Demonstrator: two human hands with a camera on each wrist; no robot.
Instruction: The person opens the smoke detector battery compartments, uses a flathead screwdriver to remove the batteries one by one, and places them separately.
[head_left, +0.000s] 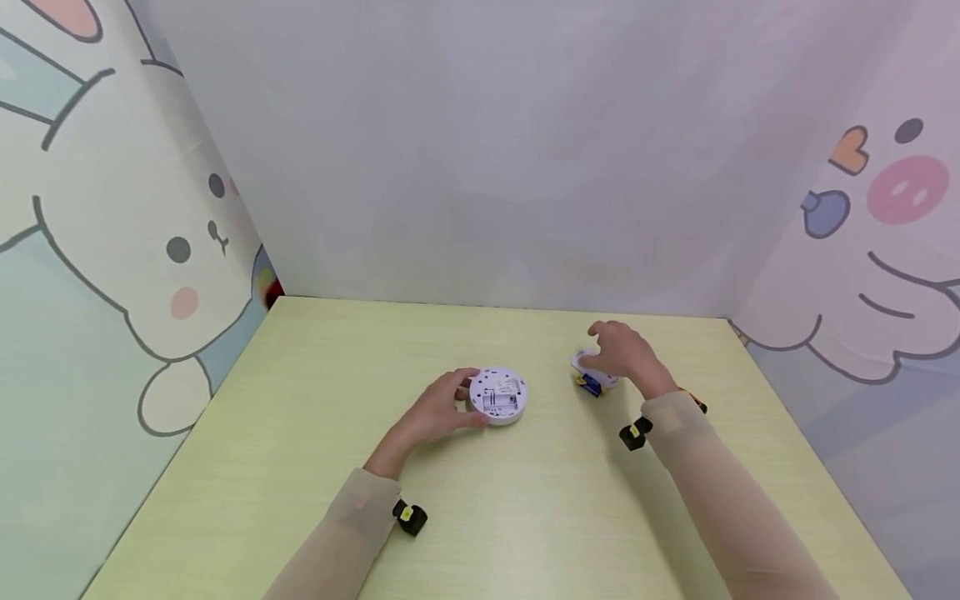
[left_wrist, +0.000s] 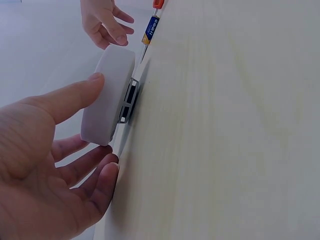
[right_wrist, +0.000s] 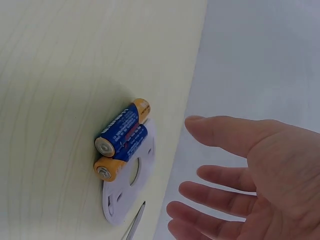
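Observation:
A round white smoke alarm [head_left: 498,395] shows its back, with an uncovered battery compartment. My left hand [head_left: 435,408] holds it by the rim, thumb on one side and fingers on the other, as the left wrist view shows [left_wrist: 75,150]. To the right, my right hand [head_left: 618,348] hovers over a flat white ring-shaped plate [right_wrist: 117,197], fingers loosely bent and nothing between them. Two blue and orange batteries [right_wrist: 122,130] lie together on that plate's edge. Beside the plate, a thin metal shaft [right_wrist: 134,225] is partly visible, like a screwdriver's.
Pale wooden table [head_left: 480,517] lies under everything. A plain light curtain [head_left: 480,167] hangs along its back edge, and cartoon-printed cloths [head_left: 180,250] stand at both sides. A red handle end [left_wrist: 158,4] shows beyond the batteries in the left wrist view.

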